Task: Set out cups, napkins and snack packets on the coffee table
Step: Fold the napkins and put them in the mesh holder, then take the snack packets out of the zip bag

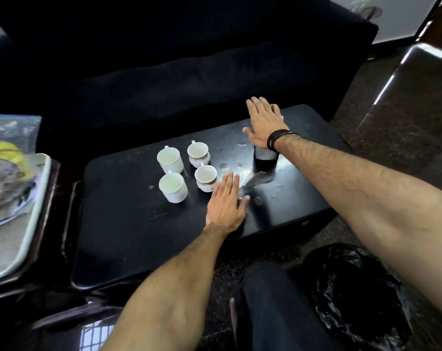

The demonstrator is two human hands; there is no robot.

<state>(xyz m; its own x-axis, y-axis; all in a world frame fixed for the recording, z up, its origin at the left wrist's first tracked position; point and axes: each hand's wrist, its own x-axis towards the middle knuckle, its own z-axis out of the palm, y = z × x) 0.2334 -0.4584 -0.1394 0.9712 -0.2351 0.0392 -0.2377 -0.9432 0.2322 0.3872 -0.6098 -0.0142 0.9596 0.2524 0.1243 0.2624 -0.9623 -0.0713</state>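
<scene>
Several white cups stand grouped on the black coffee table. Two are plain, and two have a dark patterned band. My left hand lies flat on the tabletop, fingers spread, just right of the nearer patterned cup, holding nothing. My right hand, with dark bands on its wrist, hovers palm down with straight fingers over a dark and silver flask, hiding its top. Snack packets, one of them yellow, lie on a pale tray at the left.
A dark sofa runs along the far side of the table. A glossy brown chair stands at the right. A black bin bag sits on the floor by my leg. Wet smears mark the tabletop near the flask.
</scene>
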